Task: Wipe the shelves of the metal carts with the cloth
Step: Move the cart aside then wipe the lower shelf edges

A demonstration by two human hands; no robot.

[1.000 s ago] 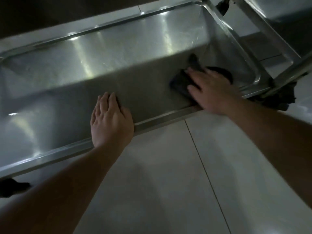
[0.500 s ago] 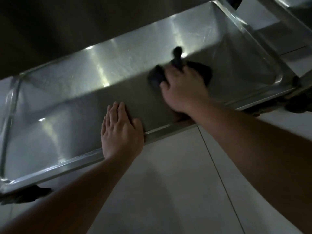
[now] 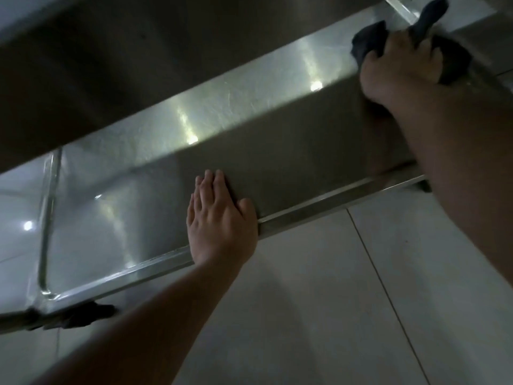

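Note:
The cart's low metal shelf (image 3: pixel 244 112) runs across the view from lower left to upper right, shiny with light spots. My left hand (image 3: pixel 219 220) lies flat, fingers straight, on the shelf's near edge. My right hand (image 3: pixel 399 62) presses a dark cloth (image 3: pixel 369 41) onto the far right part of the shelf; the cloth bunches out around and between its fingers. Most of the cloth is hidden under that hand.
A higher shelf (image 3: pixel 138 51) overhangs the upper left and shades the back of the low shelf. A black caster (image 3: pixel 83 315) sits under the shelf's near left corner. Pale floor tiles (image 3: pixel 319 301) fill the foreground.
My right hand has slid the cloth away from the near edge, toward the far right side of the shelf. My left hand has stayed flat on the near rim.

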